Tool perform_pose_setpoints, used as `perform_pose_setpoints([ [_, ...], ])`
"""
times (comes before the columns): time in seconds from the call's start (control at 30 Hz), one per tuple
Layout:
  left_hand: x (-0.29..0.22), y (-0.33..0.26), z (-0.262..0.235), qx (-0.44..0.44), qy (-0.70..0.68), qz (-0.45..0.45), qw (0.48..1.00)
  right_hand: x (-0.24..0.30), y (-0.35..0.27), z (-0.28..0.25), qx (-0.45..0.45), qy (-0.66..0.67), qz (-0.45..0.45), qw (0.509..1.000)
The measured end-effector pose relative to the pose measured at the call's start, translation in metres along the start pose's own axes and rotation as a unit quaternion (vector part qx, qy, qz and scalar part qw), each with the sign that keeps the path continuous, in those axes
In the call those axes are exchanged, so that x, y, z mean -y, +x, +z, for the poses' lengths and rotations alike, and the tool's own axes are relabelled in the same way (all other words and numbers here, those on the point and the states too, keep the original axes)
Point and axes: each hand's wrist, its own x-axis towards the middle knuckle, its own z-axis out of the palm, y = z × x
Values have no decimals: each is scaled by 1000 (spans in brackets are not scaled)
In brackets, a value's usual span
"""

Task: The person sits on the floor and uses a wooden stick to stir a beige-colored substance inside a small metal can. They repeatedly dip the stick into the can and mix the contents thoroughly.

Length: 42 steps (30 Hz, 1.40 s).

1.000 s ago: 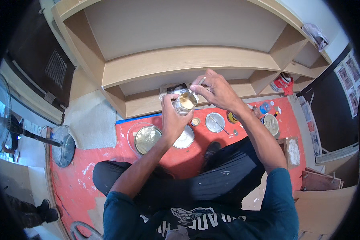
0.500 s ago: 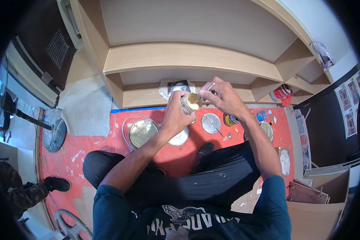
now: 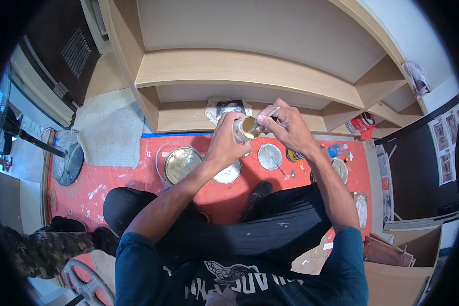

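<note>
In my left hand (image 3: 225, 142) is a small open metal can (image 3: 238, 131), gripped round its side and tipped so that its mouth shows. Pale material coats the inside. My right hand (image 3: 286, 128) pinches a thin light-coloured stick (image 3: 274, 110) at the can's rim; its lower end is hidden by the fingers and the can. Both hands are raised above the floor, in front of the low shelf. Beneath them a round white-topped container (image 3: 229, 175) is partly covered by my left arm.
A large tin (image 3: 182, 166) with a wire handle, a round lid (image 3: 269, 156) and a blue-capped bottle (image 3: 335, 150) sit on the red floor covering (image 3: 137, 178). Wooden shelving (image 3: 239, 69) spans the front. At left are a fan base (image 3: 66, 158) and another person's camouflage-clad leg (image 3: 51, 250).
My right hand has come down closer to the can's mouth with the stick. The other person's legs have moved farther into view at the left.
</note>
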Motion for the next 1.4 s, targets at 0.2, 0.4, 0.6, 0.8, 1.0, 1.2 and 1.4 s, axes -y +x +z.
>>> perform_pose_setpoints([
  [0.2,-5,6,-7,22,-28,-23,999,4,2,1,-16,9,4,1000],
  [0.4,3,17,-5,50,-44,-17,998,-3,8,0,-32,-6,-3,999],
  [0.6,29,34,3,122,-320,-167,924,-2,28,4,-31,-48,-30,998],
  [0.8,35,66,13,179,-377,-206,885,-4,60,-3,-21,-97,-34,994],
  [1.0,38,92,22,182,-439,-189,859,-19,88,-25,-8,-75,-11,997],
  [1.2,37,111,25,183,-381,-155,893,-19,94,-31,-41,-123,10,991],
  [1.4,23,125,18,228,-365,-155,889,-24,92,-43,-130,-114,2,985],
])
